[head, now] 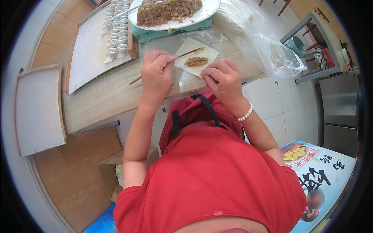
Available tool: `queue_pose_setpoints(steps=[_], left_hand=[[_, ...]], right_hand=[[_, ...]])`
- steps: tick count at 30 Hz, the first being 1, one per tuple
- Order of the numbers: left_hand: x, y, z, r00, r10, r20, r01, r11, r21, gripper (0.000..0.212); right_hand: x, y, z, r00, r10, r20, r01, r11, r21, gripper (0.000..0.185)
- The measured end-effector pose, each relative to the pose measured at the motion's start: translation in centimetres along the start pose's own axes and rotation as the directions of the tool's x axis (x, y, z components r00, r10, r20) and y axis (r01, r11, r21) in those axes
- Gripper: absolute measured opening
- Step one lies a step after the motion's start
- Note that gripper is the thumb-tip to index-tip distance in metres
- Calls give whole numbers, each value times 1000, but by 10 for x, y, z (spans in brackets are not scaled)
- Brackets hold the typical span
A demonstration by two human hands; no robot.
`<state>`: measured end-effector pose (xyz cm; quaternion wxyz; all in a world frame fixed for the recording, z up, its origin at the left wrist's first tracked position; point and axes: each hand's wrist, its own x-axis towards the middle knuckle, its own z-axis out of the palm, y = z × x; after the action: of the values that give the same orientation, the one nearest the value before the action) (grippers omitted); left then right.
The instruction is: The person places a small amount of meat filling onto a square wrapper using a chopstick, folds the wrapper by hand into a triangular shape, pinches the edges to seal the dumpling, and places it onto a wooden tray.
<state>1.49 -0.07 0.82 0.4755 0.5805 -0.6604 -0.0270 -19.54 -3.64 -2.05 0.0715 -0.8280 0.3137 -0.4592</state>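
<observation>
A square dough wrapper (211, 54) lies on the wooden table, with a small oblong heap of brown filling (196, 61) on it. My left hand (158, 65) grips a thin wooden stick (191, 52) whose tip, with a bit of filling on it, is over the wrapper. My right hand (223, 74) pinches the wrapper's near right corner between thumb and fingers. Beyond the wrapper, a white plate (208, 18) holds a big mound of filling (166, 12) and rests on a green box (174, 31).
A floured tray (87, 49) with rows of folded dumplings (118, 38) lies at the left; another white tray (39, 107) is at the table's left end. A metal utensil (122, 14) crosses the dumplings. A clear plastic bag (256, 38) spreads over the right side.
</observation>
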Motion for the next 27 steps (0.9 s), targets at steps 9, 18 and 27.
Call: queue_pose_setpoints(steps=[9, 18, 27], left_hand=[[-2, -2, 1, 1000, 1, 25, -1, 1000, 1, 13], [1, 1, -5, 956, 277, 99, -294, 923, 250, 13], [-13, -5, 5, 981, 142, 132, -158, 981, 117, 13]], right_hand=[[3, 0, -2, 1000, -8, 9, 8, 1000, 13, 10], [3, 0, -2, 1000, 12, 20, -13, 999, 50, 8], [2, -1, -3, 999, 15, 42, -18, 998, 60, 7]])
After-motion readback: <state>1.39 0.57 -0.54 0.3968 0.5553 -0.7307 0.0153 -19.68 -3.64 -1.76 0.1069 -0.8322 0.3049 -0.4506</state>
